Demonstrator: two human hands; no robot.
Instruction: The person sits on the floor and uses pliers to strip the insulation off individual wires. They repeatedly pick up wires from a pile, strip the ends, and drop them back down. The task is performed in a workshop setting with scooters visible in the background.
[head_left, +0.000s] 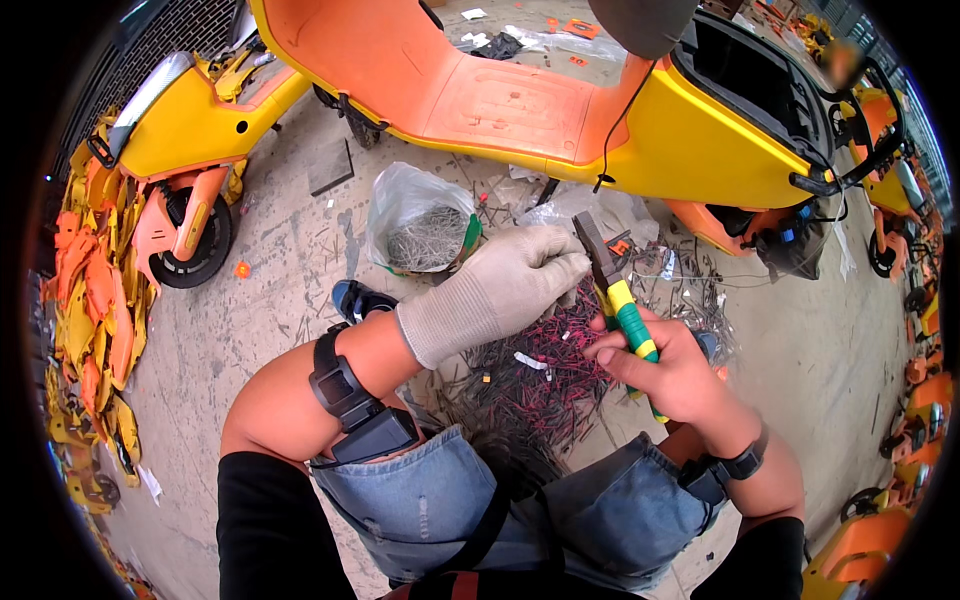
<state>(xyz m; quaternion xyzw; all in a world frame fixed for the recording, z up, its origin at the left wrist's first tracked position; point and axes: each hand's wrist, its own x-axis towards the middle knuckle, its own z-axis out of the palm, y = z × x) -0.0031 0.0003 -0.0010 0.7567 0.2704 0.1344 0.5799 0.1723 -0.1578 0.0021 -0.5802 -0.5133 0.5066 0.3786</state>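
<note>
My left hand (517, 281), in a pale knit glove, has its fingers bent together beside the jaws of a pair of pliers; whether something small is between the fingertips cannot be made out. Bare, my right hand (664, 367) grips the green-and-yellow handles of the pliers (626, 311), whose dark metal head points up and to the left. Below both hands lies a heap of thin dark and red strips (551, 375). A plastic-lined container (420, 176) holding many thin grey wire-like pieces (429, 238) stands just beyond my left wrist.
A yellow-and-orange scooter body (517, 105) spans the area ahead. Another scooter part with a front wheel (195, 244) stands at the left, near piled yellow and orange panels (97, 285). Clear plastic sheeting (592, 210) and a dark flat tile (330, 169) lie on the floor.
</note>
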